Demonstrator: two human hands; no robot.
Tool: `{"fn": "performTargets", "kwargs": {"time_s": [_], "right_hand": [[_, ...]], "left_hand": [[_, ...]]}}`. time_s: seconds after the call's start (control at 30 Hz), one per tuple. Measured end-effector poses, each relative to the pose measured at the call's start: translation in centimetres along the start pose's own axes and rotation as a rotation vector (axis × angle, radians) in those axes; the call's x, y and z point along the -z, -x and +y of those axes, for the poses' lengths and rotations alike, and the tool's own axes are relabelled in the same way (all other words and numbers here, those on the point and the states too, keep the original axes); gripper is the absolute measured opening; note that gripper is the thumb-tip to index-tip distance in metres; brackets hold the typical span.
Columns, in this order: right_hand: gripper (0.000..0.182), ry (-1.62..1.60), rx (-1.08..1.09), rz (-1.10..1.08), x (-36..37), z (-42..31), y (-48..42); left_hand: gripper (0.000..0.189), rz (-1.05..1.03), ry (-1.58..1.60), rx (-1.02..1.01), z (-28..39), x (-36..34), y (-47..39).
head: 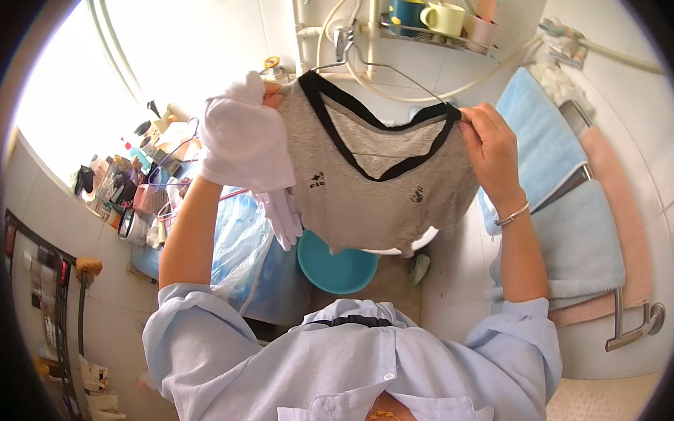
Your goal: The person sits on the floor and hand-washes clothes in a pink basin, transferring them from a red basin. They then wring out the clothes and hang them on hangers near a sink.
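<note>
A grey shirt with a black neckband (pixel 392 208) hangs on a metal clothes hanger (pixel 396 69) in front of me. The hanger's hook is at a metal shower bracket on the wall pipes. My right hand (pixel 488 144) pinches the shirt's shoulder at the right end of the hanger. At the other shoulder, the fingers of my left hand (pixel 273 94) grip the cloth. A white cloth (pixel 245 141) drapes over my left hand and wrist and hides most of that hand. Below it, a pale, pinkish cloth piece (pixel 281 218) dangles.
A teal basin (pixel 339 269) stands low beneath the shirt. Blue towels (pixel 543 142) and a pink towel hang on a rail at the right. Mugs (pixel 444 18) stand on a wire shelf above. Bottles and hangers crowd the window ledge at left, beside a plastic-covered blue thing (pixel 243 241).
</note>
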State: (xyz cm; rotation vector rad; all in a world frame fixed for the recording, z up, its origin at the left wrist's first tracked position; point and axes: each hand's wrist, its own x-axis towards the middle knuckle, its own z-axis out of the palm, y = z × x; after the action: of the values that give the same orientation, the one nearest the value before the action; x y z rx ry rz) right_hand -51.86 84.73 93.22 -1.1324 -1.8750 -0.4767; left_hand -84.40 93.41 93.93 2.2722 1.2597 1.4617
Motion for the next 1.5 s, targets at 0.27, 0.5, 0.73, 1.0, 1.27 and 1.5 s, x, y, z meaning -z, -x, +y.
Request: {"fn": "performTargets", "kwargs": {"time_s": [0.27, 0.5, 0.73, 1.0, 1.27, 1.5], "right_hand": [[0.012, 0.031, 0.042, 0.144, -0.4, -0.6, -4.1], [0.012, 0.072, 0.019, 0.176, -0.7, -1.0, -5.3], [0.021, -0.193, 0.0, 0.092, -1.4, -0.3, -6.8], [0.017, -0.494, -0.177, 0.124, -3.3, 6.5, -0.1], [0.012, -0.601, -0.298, 0.157, -6.9, 6.1, 0.1], [0.007, -0.576, -0.309, 0.117, -10.5, 7.5, -1.2]], "left_hand": [[0.022, -0.139, 0.161, 0.217, -3.2, 4.2, -1.0], [0.024, -0.029, 0.118, -0.133, -4.4, 3.9, -1.6], [0.037, -0.099, 0.467, -0.072, -10.9, 4.6, -4.6], [0.017, 0.061, -0.159, -0.084, -8.7, 5.4, -6.1], [0.02, 0.067, -0.036, 0.049, -10.9, 6.4, -4.4], [0.015, 0.145, -0.329, -0.019, -9.7, 7.4, -3.6]]}}
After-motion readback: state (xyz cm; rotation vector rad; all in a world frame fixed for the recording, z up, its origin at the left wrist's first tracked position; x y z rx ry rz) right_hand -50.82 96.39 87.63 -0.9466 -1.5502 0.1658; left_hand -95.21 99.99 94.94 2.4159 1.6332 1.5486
